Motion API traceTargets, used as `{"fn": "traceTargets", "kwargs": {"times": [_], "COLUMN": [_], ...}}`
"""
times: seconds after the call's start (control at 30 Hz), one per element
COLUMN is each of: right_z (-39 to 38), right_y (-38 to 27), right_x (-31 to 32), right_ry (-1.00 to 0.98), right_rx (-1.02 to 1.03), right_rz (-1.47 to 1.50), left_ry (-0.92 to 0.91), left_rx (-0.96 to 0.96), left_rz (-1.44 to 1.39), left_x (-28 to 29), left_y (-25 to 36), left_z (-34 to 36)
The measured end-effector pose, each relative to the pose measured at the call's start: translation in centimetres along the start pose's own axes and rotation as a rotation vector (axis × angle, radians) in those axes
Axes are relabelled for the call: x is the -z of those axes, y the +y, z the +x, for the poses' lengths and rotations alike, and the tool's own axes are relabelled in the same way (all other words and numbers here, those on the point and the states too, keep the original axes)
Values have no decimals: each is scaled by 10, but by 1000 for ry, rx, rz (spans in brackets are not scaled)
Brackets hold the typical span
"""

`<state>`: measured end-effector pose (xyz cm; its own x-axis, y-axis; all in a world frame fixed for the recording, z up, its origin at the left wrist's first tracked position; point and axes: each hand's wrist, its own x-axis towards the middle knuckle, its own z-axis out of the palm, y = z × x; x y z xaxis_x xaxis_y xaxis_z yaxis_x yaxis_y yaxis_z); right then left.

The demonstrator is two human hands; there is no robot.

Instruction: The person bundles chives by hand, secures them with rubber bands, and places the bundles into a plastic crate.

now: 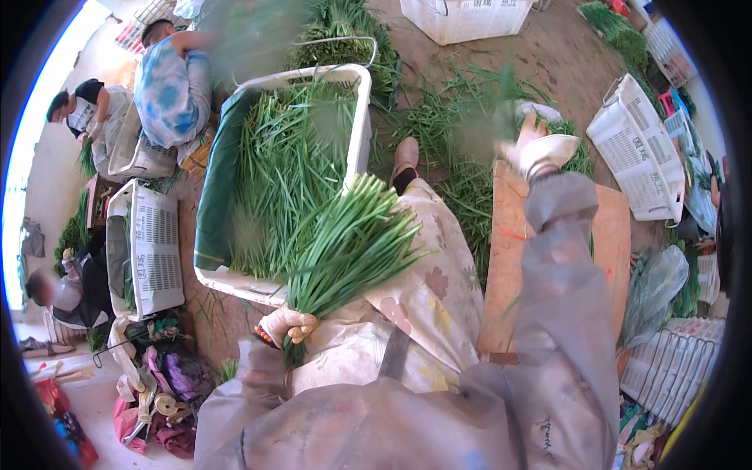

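Observation:
My left hand (288,324), gloved and with an orange beaded band at the wrist, is closed around the lower end of a bunch of chives (348,247). The leaves fan up and to the right, above my lap. Beside the bunch stands a white plastic crate (359,133) with a green liner, filled with loose chives (290,172). My right hand (533,145) is stretched far forward, beyond a wooden board (501,258). Motion blur smears its fingers, so their grip is unclear. A white dish-like thing (558,147) lies right against it, and blurred green leaves show just beyond.
Loose chives (450,117) cover the floor ahead. White crates stand at the left (157,251), the right (638,157) and the far side (462,19). Several people work at the left, one in a blue-and-white top (168,90). A clear plastic bag (658,290) lies right of the board.

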<state>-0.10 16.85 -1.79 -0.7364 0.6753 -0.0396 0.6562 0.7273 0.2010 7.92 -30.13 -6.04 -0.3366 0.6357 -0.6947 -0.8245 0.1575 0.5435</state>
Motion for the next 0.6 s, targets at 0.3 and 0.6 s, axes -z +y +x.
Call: {"fn": "traceTargets", "kwargs": {"times": [0.3,0.6], "right_z": [-150,-180], "right_y": [-80,-102], "right_x": [5,-28], "right_ry": [-168,-375], "right_rx": [845,731], "right_rz": [390,1072], "left_ry": [173,178], "left_rx": [46,31], "left_rz": [45,-27], "left_x": [-13,-9], "left_y": [5,0], "left_z": [-6,-7]}}
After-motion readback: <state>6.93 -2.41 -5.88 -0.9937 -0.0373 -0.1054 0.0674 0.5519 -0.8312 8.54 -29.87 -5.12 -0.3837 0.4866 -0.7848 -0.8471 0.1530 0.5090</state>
